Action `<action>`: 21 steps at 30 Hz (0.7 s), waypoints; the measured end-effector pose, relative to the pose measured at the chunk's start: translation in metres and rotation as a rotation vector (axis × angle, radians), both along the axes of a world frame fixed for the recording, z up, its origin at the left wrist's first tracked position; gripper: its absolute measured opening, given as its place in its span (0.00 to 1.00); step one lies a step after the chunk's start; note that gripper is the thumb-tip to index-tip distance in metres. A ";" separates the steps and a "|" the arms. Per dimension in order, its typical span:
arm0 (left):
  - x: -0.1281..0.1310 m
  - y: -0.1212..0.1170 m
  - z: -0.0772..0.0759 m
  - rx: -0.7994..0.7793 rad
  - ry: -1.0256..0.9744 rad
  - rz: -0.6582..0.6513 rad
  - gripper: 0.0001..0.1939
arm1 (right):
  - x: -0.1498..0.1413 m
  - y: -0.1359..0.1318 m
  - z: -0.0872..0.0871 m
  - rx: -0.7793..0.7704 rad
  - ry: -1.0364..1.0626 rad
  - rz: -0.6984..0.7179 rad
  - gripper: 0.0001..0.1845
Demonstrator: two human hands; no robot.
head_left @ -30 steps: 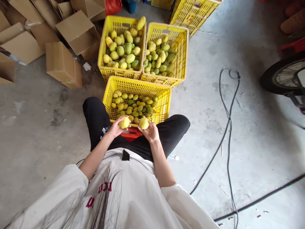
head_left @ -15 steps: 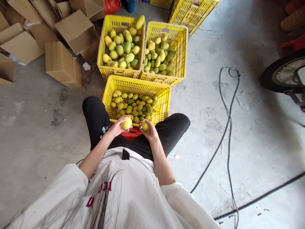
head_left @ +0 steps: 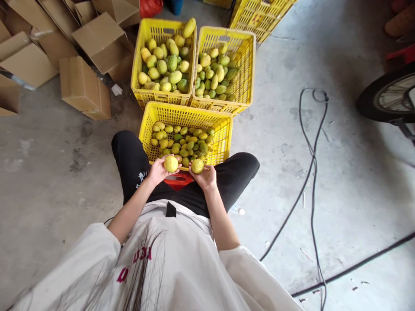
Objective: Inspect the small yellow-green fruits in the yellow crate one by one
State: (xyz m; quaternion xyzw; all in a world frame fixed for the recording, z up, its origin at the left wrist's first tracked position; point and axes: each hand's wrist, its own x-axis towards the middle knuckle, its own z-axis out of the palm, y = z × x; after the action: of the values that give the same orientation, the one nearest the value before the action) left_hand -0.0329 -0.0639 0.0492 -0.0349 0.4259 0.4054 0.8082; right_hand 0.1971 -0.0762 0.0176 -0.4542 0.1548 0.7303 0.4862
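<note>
Two in hand: left fruit (head_left: 170, 163) and right fruit (head_left: 197, 166), both yellow, apart, at the near edge of the front crate (head_left: 223, 134).
Left hand (head_left: 158, 171): fingers cupped around left fruit.
Right hand (head_left: 206, 176): fingers cupped under right fruit (thumb looks clear of it).
Front crate: yellow-green loose fruit (head_left: 184, 153) inside.
Far edge: rear-left crate (head_left: 162, 96), rear-right crate (head_left: 248, 65), both carrying fruit.

All I can read is a white H (head_left: 145, 174) on the black trousers (head_left: 239, 172); the purple letters (head_left: 142, 255) on the pale shirt (head_left: 191, 259), crossed by hair, I can't make out.
</note>
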 end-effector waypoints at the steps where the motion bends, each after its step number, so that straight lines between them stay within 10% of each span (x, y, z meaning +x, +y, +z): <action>1: 0.001 0.000 0.000 0.001 0.022 -0.016 0.21 | -0.001 0.000 0.001 0.015 -0.007 0.027 0.13; 13: 0.007 0.002 0.009 -0.061 0.144 0.036 0.10 | -0.011 -0.003 0.022 -0.023 -0.053 0.219 0.19; 21: 0.005 0.004 0.011 -0.168 0.105 0.128 0.16 | -0.010 0.003 0.019 -0.151 -0.049 0.186 0.04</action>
State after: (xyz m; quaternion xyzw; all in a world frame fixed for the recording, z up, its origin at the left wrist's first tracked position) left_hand -0.0275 -0.0596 0.0603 -0.1084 0.4968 0.4205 0.7514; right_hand 0.1872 -0.0733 0.0365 -0.5198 0.1547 0.7471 0.3843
